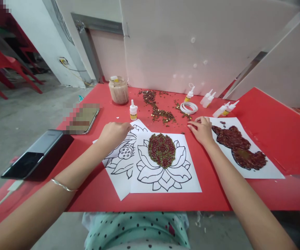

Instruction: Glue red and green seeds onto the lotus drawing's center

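Seed-filling of the lotus drawing (pixel 165 170) in hand, by the look of it: middle bud already packed with a seed patch (pixel 162 150) in red and green, outer petals bare outline only. Drawing flat on the red worktop (pixel 217 198), straight ahead, overlapping a second drawing (pixel 120 161) on its left.

Left hand (pixel 114 133) palm down on the top edge of that second drawing, fingers loosely spread and gripping nothing, tips just short of a small glue bottle (pixel 133 110). Right hand (pixel 202 130) resting at the lotus drawing's upper right corner, fingers bent down onto the worktop; seed pinched under the tips or not, cannot tell.

Beyond both hands, toward the wall, loose seeds (pixel 160 113) scattered in a trail. Further right, a finished seed picture (pixel 240 147).

Next move, as a judgement: glue on one bare petal, then seeds taken from the trail and pressed inside the black line, with care not to nudge the filled patch or shift the sheet.
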A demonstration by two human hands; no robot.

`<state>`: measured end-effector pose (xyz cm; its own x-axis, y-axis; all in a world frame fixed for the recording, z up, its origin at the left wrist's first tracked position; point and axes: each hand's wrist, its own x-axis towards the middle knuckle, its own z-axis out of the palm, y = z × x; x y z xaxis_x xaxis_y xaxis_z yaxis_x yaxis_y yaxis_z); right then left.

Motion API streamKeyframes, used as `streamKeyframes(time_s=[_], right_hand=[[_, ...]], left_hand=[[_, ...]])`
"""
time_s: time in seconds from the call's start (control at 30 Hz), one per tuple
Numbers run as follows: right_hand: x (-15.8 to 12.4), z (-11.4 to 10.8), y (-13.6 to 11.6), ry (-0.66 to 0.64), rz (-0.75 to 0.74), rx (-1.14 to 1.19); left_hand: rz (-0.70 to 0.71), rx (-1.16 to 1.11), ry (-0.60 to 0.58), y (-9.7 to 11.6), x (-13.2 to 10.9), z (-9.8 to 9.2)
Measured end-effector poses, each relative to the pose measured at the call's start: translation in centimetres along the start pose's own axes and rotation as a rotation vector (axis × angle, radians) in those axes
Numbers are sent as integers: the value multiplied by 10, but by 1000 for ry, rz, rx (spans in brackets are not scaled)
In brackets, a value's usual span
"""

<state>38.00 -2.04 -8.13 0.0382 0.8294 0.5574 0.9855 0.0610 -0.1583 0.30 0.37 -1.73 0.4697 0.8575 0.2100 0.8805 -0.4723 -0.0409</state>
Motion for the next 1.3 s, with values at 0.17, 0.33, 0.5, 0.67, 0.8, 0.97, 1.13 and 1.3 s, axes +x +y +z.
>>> streamKeyframes(time_s=[0.17, 0.33, 0.5, 0.67, 0.8, 0.97, 1.13, 1.3], right_hand=[[-1, 0, 1, 13, -23, 5], [-1, 1, 2, 52, -73, -14], [-1, 1, 2, 73, -112, -36], [-2, 1, 2, 72, -115, -34], [-2, 1, 2, 62, -106, -35], [-7, -7, -7, 99, -69, 75], [-25, -24, -35, -10, -191, 189], [-33, -33, -55, -78, -294, 197]], left_hand=[[48, -50, 100, -2, -2, 10], [135, -23, 226, 1, -6, 13], [136, 19, 218, 9, -7, 9], [126, 4, 189, 12, -8, 5], [131, -95, 152, 8, -7, 8], [102, -129, 140, 2, -7, 13], [104, -68, 172, 2, -7, 18], [62, -16, 135, 5, -6, 18]])
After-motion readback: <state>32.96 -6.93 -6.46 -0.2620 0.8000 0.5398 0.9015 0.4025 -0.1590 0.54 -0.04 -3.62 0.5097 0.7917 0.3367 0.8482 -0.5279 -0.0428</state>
